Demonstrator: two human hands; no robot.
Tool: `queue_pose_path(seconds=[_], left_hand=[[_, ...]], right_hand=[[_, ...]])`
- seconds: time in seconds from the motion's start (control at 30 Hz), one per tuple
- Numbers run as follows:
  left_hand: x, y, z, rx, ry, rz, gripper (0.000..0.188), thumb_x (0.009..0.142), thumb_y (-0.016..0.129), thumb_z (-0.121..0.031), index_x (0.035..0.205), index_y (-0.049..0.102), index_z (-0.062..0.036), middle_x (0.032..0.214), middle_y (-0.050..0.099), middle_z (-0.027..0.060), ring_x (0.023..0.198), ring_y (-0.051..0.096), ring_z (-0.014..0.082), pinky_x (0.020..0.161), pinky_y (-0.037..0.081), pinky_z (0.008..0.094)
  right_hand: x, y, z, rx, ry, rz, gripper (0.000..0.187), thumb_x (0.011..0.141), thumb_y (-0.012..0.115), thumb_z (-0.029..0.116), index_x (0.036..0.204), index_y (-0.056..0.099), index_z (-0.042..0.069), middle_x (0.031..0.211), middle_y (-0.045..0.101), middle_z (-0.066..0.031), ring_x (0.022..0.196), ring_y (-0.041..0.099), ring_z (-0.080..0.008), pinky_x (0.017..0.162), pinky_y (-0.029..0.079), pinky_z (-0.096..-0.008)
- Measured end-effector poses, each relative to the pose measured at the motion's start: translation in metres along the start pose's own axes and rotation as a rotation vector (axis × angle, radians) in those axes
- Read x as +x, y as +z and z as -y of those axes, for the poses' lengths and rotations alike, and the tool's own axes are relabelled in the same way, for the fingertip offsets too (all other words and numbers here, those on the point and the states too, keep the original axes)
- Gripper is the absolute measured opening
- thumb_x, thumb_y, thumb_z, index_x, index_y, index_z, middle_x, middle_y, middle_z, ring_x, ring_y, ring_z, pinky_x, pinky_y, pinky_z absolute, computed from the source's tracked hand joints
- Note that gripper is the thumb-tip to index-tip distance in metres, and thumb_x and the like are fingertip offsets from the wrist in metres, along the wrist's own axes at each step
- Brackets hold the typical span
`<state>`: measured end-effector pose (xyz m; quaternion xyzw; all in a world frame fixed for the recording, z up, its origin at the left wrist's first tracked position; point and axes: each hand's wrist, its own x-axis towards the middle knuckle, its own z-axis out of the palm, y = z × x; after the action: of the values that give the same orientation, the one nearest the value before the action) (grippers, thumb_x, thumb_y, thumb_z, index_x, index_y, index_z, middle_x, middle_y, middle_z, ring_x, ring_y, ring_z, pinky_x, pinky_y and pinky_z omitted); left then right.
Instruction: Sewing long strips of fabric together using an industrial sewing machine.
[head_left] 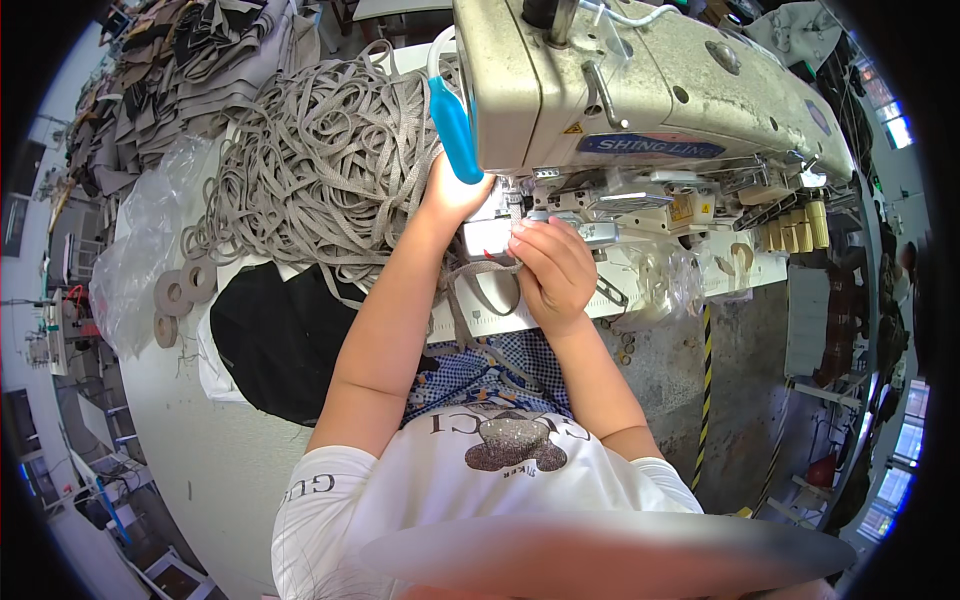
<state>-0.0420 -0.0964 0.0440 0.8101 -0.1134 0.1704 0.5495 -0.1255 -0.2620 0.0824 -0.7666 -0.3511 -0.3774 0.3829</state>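
Observation:
A cream sewing machine [640, 90] stands over the table, its needle area lit by a blue-sleeved lamp [455, 130]. Under the presser foot runs a narrow grey fabric strap [517, 215], lying across the machine bed. My right hand [556, 268] pinches this strap just in front of the needle area. Loose lengths of grey strap [458, 305] droop over the table's near edge beside it. On the left of the needle, my left hand [455, 190] reaches behind the lamp and machine head, which hide its fingers.
A big tangled heap of grey strap [325, 165] covers the table to the left. Near it lie tape rolls [172, 292], a black cloth [280, 335] and clear plastic [150, 240]. Stacked fabric pieces [190, 75] fill the far left. Plastic bags [665, 285] sit right of the machine bed.

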Motion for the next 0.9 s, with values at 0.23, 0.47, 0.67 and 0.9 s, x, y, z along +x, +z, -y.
queue_pose_path(seconds=[0.23,0.47,0.67,0.9], left_hand=[[-0.001,0.001,0.005,-0.009,0.033,-0.019,0.019,0.078,0.062,-0.007,0.094,0.057,0.0004,0.085,0.064,0.0107,0.08,0.062,0.0182,0.071,0.048,0.0299],[-0.004,-0.001,-0.008,-0.006,0.001,-0.032,0.015,0.078,0.056,-0.006,0.092,0.061,-0.0021,0.087,0.064,0.0116,0.081,0.061,0.0228,0.069,0.047,0.0325],[-0.004,-0.001,-0.011,-0.068,-0.051,-0.051,0.016,0.08,0.058,-0.008,0.093,0.061,-0.0016,0.087,0.065,0.0101,0.081,0.061,0.0206,0.07,0.047,0.0317],[-0.002,-0.002,-0.004,-0.209,-0.12,-0.001,0.028,0.081,0.064,-0.013,0.103,0.052,-0.0001,0.096,0.062,0.0094,0.087,0.06,0.017,0.076,0.047,0.0299]], right_hand=[[-0.001,0.001,-0.001,-0.005,0.003,0.001,0.016,0.066,0.066,0.001,0.081,0.063,0.004,0.088,0.065,-0.0076,0.084,0.063,-0.0242,0.079,0.049,-0.0378],[-0.001,0.002,-0.001,-0.008,0.01,-0.009,0.015,0.067,0.065,0.0,0.081,0.063,0.004,0.087,0.065,-0.008,0.084,0.063,-0.0246,0.08,0.049,-0.038],[-0.002,0.003,-0.002,0.009,0.042,-0.04,0.016,0.067,0.064,-0.001,0.082,0.064,0.003,0.087,0.065,-0.0089,0.084,0.063,-0.0254,0.08,0.049,-0.0385],[-0.002,0.004,-0.002,0.002,0.048,-0.035,0.018,0.066,0.062,-0.004,0.083,0.064,0.003,0.087,0.065,-0.0093,0.085,0.062,-0.0255,0.081,0.048,-0.0388]])
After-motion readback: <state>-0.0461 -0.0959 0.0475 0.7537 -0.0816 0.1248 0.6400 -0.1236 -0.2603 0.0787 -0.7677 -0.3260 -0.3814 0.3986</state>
